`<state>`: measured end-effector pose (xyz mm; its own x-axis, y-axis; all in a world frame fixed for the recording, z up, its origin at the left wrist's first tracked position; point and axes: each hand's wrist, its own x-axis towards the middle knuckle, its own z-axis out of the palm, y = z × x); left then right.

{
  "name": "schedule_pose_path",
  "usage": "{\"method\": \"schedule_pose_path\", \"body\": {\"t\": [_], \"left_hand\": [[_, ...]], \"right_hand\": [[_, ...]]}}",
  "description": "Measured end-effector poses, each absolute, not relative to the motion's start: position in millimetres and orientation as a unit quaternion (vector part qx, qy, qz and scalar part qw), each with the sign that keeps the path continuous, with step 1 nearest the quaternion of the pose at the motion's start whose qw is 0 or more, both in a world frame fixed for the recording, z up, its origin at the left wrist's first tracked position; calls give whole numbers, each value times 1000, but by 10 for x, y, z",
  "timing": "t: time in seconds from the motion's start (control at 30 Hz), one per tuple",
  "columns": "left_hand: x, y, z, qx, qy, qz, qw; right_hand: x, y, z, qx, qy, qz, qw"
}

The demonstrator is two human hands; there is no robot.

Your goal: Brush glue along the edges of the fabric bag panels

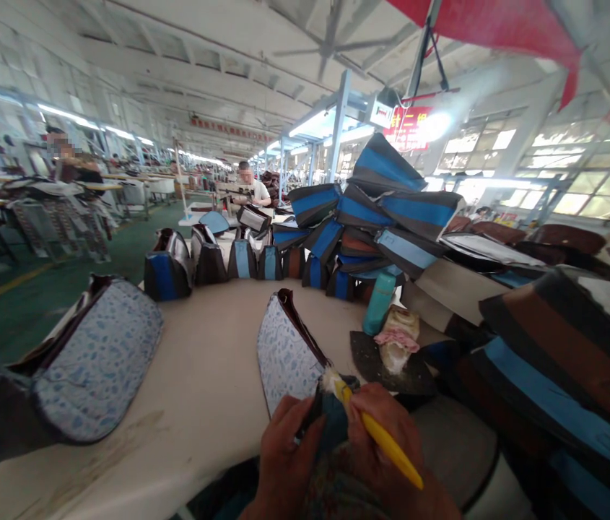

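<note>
A bag piece (289,354) with a pale blue patterned side and a dark open top edge stands at the table's front, its near end dark and blue. My left hand (289,451) grips that near end between thumb and fingers. In my right hand (383,433) is a brush with a yellow handle (391,444); its pale bristles touch the top corner of the piece just beyond my left fingers. Part of the near end is hidden by my hands.
A larger patterned bag piece (102,361) lies at the left of the table (207,347). Striped pieces (367,209) are stacked behind. At right are a teal bottle (379,303), a stained container (398,339) and more striped pieces (559,375). A person (255,189) sits beyond.
</note>
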<state>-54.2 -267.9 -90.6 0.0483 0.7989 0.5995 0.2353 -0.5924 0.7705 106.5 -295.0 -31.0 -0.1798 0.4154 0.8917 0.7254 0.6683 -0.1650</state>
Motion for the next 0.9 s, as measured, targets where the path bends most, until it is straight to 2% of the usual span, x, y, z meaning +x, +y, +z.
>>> {"method": "schedule_pose_path", "body": {"t": [0.1,0.17,0.3,0.37,0.47,0.7,0.9], "left_hand": [[-491,-2603,-885,689,387,585,185],[-459,-2547,-860,708,384,579,129],[-420,-2456,-789,777,347,519,-85],[-413,-2437,-750,792,329,494,-146],[-413,-2436,-703,807,313,475,-159],[-470,-2425,-717,812,317,459,-169],[-447,-2425,-804,811,316,457,-182]], "right_hand": [[1160,-3001,-257,-409,-728,-189,517],[1217,-3050,-210,-443,-707,-163,527],[1301,-3104,-97,-482,-671,-96,555],[1313,-3096,-28,-470,-657,-103,580],[1287,-3043,38,-436,-680,-111,579],[1335,-2905,-176,-317,-857,-131,385],[1480,-3150,30,-300,-879,-168,330]]}}
